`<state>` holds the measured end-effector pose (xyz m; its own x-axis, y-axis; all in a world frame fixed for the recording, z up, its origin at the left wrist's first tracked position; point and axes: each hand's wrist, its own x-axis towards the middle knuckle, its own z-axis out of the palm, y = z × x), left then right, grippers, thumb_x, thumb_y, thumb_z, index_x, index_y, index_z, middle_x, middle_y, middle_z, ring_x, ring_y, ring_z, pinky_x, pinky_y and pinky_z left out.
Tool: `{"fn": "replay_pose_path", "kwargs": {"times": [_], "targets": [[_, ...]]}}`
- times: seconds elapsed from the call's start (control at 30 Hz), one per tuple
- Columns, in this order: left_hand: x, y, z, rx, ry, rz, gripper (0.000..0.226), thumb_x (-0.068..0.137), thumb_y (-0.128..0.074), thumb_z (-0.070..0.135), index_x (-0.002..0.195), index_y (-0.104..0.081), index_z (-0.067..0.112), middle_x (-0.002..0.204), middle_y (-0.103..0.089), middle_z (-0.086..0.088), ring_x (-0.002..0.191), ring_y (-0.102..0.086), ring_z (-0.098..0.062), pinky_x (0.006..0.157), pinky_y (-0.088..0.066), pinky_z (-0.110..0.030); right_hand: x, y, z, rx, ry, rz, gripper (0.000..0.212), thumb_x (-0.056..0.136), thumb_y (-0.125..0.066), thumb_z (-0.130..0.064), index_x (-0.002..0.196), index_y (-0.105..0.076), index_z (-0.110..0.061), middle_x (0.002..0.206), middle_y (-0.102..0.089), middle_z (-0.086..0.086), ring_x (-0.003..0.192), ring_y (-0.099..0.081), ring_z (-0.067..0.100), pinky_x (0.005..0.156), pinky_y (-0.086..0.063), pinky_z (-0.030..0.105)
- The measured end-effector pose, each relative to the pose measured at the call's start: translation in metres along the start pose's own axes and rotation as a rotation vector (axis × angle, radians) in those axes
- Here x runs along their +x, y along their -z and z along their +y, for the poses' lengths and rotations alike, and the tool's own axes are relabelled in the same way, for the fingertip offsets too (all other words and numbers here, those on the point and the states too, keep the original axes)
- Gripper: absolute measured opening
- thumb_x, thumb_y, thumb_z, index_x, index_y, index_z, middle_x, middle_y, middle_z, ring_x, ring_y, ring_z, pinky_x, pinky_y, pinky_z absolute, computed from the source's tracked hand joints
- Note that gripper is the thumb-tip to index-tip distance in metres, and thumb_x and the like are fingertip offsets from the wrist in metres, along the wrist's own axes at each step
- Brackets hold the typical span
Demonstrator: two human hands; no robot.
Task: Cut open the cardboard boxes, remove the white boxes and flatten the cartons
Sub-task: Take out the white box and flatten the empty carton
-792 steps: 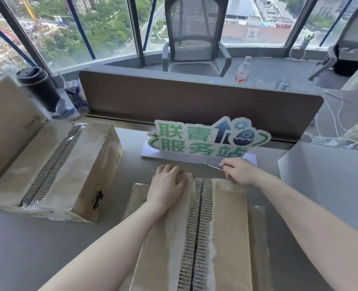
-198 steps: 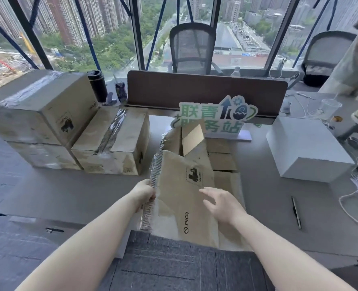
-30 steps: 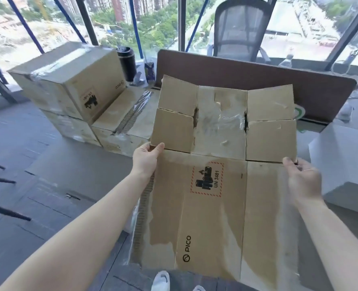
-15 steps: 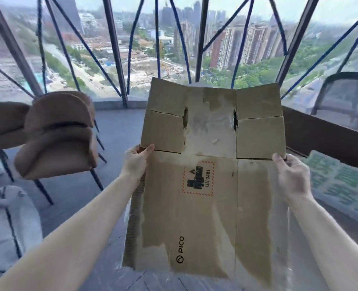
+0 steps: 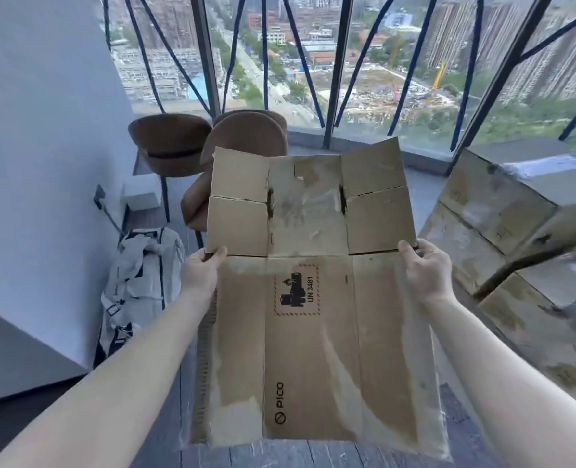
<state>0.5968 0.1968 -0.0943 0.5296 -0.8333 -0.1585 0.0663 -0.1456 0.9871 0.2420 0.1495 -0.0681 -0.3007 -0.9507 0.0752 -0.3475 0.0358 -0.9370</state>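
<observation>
A wide window wall (image 5: 364, 62) with dark uprights and blue diagonal struts fills the top of the view, looking out over a city. On the left stands a plain white wall (image 5: 43, 163). A dark plank floor (image 5: 347, 457) runs below.

At the right edge rises a stack of sealed cardboard boxes (image 5: 502, 211), blurred, with clear tape across the top one.

In the middle, the flattened carton (image 5: 313, 332) is held up in the air over the floor, out in front of the person, its face tilted towards the camera. Its lower panel carries a red-bordered battery label marked UN 3481 and the word PICO; its upper flaps are spread open, with torn tape marks on the middle one. A strip of clear tape hangs along its left and right edges.

Behind the carton, near the window, stand two brown shell-backed chairs (image 5: 171, 146). Below them, against the white wall, slumps a pale bag (image 5: 138, 282) with dark straps.

The left hand (image 5: 200, 275) is clamped on the carton's left edge, thumb on the front at the fold line. The right hand (image 5: 426, 270) grips the right edge at the same fold, thumb likewise in front. The two hands are well apart, a carton's width between them.
</observation>
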Motion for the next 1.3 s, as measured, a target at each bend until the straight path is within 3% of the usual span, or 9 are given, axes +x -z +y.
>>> {"fn": "replay_pose_path", "kwargs": {"times": [0.13,0.23,0.33,0.47,0.57,0.7,0.9,1.07,1.3], "targets": [[0.040,0.015,-0.024,0.034,0.071,0.125,0.018,0.095,-0.063,0.021,0.106,-0.067,0.007,0.093,-0.067,-0.001,0.082,-0.060,-0.014,0.058,-0.045,-0.010,0.035,-0.067,0.005,-0.047,0.015,-0.090,0.033,0.097,-0.058,-0.019,0.068,-0.052,-0.005,0.046,-0.037,-0.008,0.041,-0.033,0.008,0.045,-0.028,0.019],[0.070,0.011,-0.038,0.065,0.102,0.189,0.022,0.094,-0.064,0.023,0.108,-0.067,0.005,0.102,-0.068,-0.007,0.092,-0.062,-0.021,0.063,-0.045,-0.016,0.066,-0.107,0.020,-0.053,0.002,-0.152,0.035,0.098,-0.057,-0.022,0.074,-0.053,0.002,0.057,-0.041,0.001,0.048,-0.033,0.010,0.049,-0.029,0.022],[0.101,0.000,-0.056,0.118,0.155,0.229,0.017,0.095,-0.063,0.025,0.104,-0.067,0.010,0.099,-0.067,-0.004,0.094,-0.061,-0.021,0.074,-0.042,-0.024,0.102,-0.140,0.045,-0.064,-0.037,-0.202,0.037,0.098,-0.055,-0.025,0.081,-0.054,0.008,0.061,-0.044,0.004,0.057,-0.036,0.021,0.056,-0.030,0.034],[0.151,-0.013,-0.093,0.215,0.232,0.256,0.020,0.092,-0.066,0.032,0.094,-0.068,0.012,0.097,-0.070,-0.004,0.098,-0.064,-0.025,0.086,-0.049,-0.036,0.140,-0.187,0.082,-0.157,-0.077,-0.224,0.032,0.098,-0.054,-0.027,0.079,-0.057,-0.002,0.062,-0.051,0.002,0.061,-0.044,0.023,0.059,-0.033,0.035],[0.182,-0.023,-0.135,0.289,0.272,0.266,0.018,0.095,-0.063,0.029,0.082,-0.064,0.016,0.083,-0.066,0.002,0.082,-0.060,-0.017,0.073,-0.045,-0.026,0.154,-0.224,0.121,-0.246,-0.125,-0.236,0.029,0.097,-0.052,-0.033,0.080,-0.059,-0.010,0.065,-0.057,0.000,0.065,-0.052,0.025,0.064,-0.040,0.038],[0.217,-0.025,-0.219,0.318,0.340,0.272,0.021,0.095,-0.063,0.028,0.091,-0.065,0.007,0.083,-0.065,-0.002,0.083,-0.057,-0.020,0.067,-0.041,-0.027,0.156,-0.275,0.196,-0.348,-0.150,-0.224,0.033,0.098,-0.051,-0.030,0.088,-0.059,0.000,0.078,-0.064,0.016,0.076,-0.058,0.032,0.069,-0.046,0.041],[0.252,-0.029,-0.388,0.337,0.439,0.287,0.013,0.096,-0.061,0.021,0.091,-0.065,0.010,0.076,-0.061,0.006,0.069,-0.054,-0.009,0.047,-0.035,-0.005,0.148,-0.347,0.354,-0.479,-0.221,-0.251,0.031,0.099,-0.051,-0.032,0.083,-0.058,-0.006,0.072,-0.061,0.001,0.075,-0.056,0.028,0.064,-0.039,0.037],[0.271,-0.030,-0.537,0.368,0.517,0.277,0.020,0.095,-0.062,0.024,0.085,-0.063,0.006,0.073,-0.059,0.004,0.067,-0.051,-0.011,0.056,-0.037,-0.016,0.137,-0.391,0.488,-0.510,-0.295,-0.271,0.038,0.097,-0.053,-0.030,0.063,-0.040,-0.017,0.064,-0.050,-0.007,0.068,-0.046,0.022,0.059,-0.033,0.035],[0.296,-0.039,-0.704,0.363,0.555,0.255,0.023,0.093,-0.065,0.027,0.087,-0.066,0.004,0.079,-0.063,-0.002,0.073,-0.053,-0.016,0.061,-0.039,-0.023,0.134,-0.439,0.657,-0.455,-0.345,-0.310,0.034,0.096,-0.055,-0.027,0.070,-0.049,-0.006,0.064,-0.049,-0.005,0.064,-0.044,0.018,0.062,-0.034,0.034]]}}
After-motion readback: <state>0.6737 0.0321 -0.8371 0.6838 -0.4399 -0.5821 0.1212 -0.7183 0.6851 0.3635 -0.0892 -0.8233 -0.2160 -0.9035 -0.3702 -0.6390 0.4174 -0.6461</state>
